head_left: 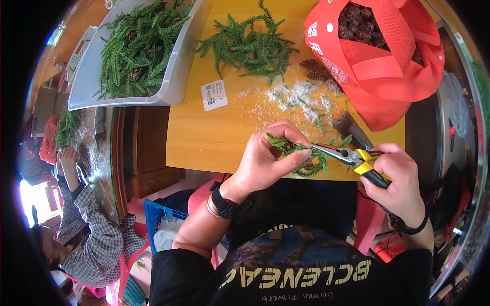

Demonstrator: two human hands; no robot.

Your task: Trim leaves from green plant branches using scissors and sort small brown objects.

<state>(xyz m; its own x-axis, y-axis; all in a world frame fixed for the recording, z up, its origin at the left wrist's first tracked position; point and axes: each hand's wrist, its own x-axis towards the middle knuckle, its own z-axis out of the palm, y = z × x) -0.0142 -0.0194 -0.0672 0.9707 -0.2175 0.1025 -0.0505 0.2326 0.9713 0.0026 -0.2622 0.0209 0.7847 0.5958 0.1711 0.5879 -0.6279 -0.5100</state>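
Between the thumb and fingers of my left hand [270,159] is a green artificial pine sprig [312,167], held over the table's near edge. My right hand [395,173] is closed around the yellow and black handles of long-nose pliers [352,156]. The pliers' jaws point left and reach the sprig right by my left thumb tip. Whether they grip a wire or stem there is too small to tell. Just beyond the pliers lies a dark, flat strip-like piece [353,130]. A pile of loose green pine sprigs [250,47] rests farther back on the table.
A clear plastic bin [176,66] of pine greenery and cones stands at the back left. At the back right, a red bag [377,97] holds pine cones [360,25]. White flakes [301,97] and a paper label [214,95] lie on the yellow table [199,145]. Another person [97,239] works at left.
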